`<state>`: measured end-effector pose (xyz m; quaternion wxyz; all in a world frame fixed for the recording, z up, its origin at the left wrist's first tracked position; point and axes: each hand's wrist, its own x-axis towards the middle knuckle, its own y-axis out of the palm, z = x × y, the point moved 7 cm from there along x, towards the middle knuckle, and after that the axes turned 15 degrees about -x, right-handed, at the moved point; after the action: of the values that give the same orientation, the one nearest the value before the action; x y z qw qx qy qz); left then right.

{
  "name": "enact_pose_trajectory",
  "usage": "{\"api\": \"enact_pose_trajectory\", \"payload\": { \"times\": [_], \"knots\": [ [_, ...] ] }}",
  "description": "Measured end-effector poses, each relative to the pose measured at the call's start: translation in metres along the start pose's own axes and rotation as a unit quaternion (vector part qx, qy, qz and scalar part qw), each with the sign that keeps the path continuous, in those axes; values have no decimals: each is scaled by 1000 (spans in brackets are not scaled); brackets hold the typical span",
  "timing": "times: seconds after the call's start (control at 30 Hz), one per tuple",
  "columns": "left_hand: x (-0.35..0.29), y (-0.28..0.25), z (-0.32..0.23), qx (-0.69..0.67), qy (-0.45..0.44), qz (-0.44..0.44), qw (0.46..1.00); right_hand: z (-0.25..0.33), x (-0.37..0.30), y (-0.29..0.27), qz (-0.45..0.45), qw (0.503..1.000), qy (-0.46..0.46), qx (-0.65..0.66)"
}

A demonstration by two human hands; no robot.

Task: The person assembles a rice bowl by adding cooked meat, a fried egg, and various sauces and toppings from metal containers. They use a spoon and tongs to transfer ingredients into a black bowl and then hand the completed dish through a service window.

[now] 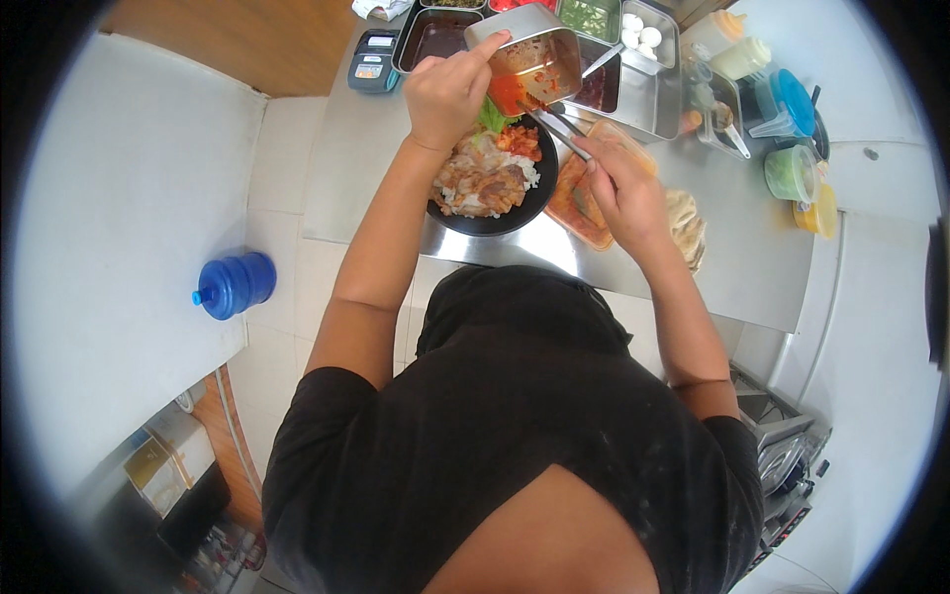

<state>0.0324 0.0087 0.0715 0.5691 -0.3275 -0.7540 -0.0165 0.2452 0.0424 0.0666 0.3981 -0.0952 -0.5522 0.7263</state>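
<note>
My left hand (442,97) grips a rectangular steel food pan (508,25) by its edge. The pan is tipped, its mouth toward me, with red sauce and bits (508,96) at its lower side. In my right hand (629,193) is a pair of metal tongs (567,137), their tips at the pan's lower lip. Just below stands a black bowl (545,188) of white rice, browned sliced meat (495,186), a red chopped topping (521,142) and green lettuce (491,116). Beside the bowl, partly under my right hand, lies a clear plastic container (574,203) with reddish-orange contents.
Steel pans (436,40) line the counter's back, one holding white eggs (648,38). A card-terminal-like device (373,61) sits back left. Squeeze bottles (740,57) and tubs (792,173) stand at right. A beige cloth (686,228) lies by my right forearm.
</note>
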Motion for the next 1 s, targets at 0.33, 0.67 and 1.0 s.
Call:
{"api": "enact_pose_trajectory", "payload": {
  "times": [0.33, 0.67, 1.0],
  "knots": [
    [5, 1, 17, -44, -135, -24, 990, -18, 14, 12, -53, 998, 40, -9],
    [4, -1, 21, -54, -107, -36, 992, -23, -12, 15, 63, 984, 100, 137],
    [1, -1, 26, -58, -106, -35, 992, -8, -1, -3, -13, 999, 26, 23]
  ]
}}
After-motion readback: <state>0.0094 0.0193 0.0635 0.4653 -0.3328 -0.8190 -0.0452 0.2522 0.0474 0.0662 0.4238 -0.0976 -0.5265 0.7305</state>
